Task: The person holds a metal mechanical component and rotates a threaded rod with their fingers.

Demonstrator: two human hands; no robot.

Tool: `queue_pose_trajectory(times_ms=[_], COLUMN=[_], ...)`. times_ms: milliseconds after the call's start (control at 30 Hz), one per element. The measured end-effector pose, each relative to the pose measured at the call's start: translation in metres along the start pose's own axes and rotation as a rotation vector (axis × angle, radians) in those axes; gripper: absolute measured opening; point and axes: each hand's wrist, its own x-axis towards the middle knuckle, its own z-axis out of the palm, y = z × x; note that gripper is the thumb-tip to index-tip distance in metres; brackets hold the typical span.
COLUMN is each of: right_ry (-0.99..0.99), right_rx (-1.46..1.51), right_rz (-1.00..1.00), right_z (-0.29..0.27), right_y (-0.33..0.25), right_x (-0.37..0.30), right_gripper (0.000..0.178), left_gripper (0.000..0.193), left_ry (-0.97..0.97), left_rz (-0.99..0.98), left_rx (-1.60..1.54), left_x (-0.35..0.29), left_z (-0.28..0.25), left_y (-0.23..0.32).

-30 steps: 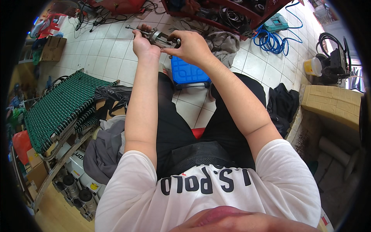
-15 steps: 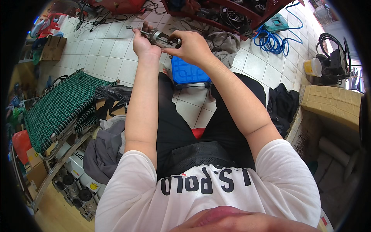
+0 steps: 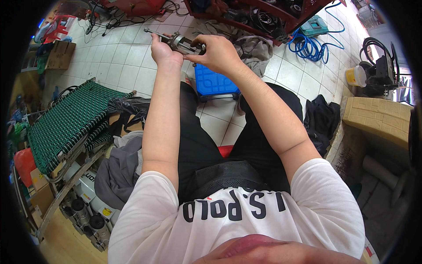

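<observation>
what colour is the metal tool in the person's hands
The metal tool is silver-grey, seen best in the head view.

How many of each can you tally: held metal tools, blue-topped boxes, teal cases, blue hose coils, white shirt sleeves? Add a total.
Held metal tool: 1
Blue-topped box: 1
Teal case: 1
Blue hose coil: 1
White shirt sleeves: 2
Total: 6

Lettering on two items, wording omitted.
White fabric T-shirt [image 3: 246, 224]: large black block letters across chest, upside down. Glossy white casing [image 3: 90, 190], lower left: dark letters. Yellow rounded sticker [image 3: 107, 212]: too small to read.
</observation>
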Motion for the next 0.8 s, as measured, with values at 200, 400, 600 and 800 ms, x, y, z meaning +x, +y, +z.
queue_pose_trajectory(times_ms=[200,400,600,800], right_ry=[-0.01,-0.01,-0.021,-0.02], right_rx=[0.003,-0.003,-0.001,0.002], right_rz=[0.001,0.002,0.011,0.011], right_z=[-0.0005,-0.001,-0.0017,-0.0008], right_y=[-0.0038,-0.0033,-0.0032,-0.0025], right_x=[0.0003,-0.0001,0.0,-0.0003], right_gripper=[0.058,0.058,0.059,0.058], left_gripper=[0.04,0.04,0.04,0.042], left_ry=[-0.004,-0.014,0.006,0.02], left_rz=[-0.003,-0.023,-0.021,-0.019], left_rx=[-0.014,-0.028,-0.023,-0.015], left_x=[0.0008,0.0041,0.0056,0.006], left_z=[-0.0018,-0.0032,-0.0035,-0.0039], left_y=[0.0027,0.001,-0.0006,-0.0014])
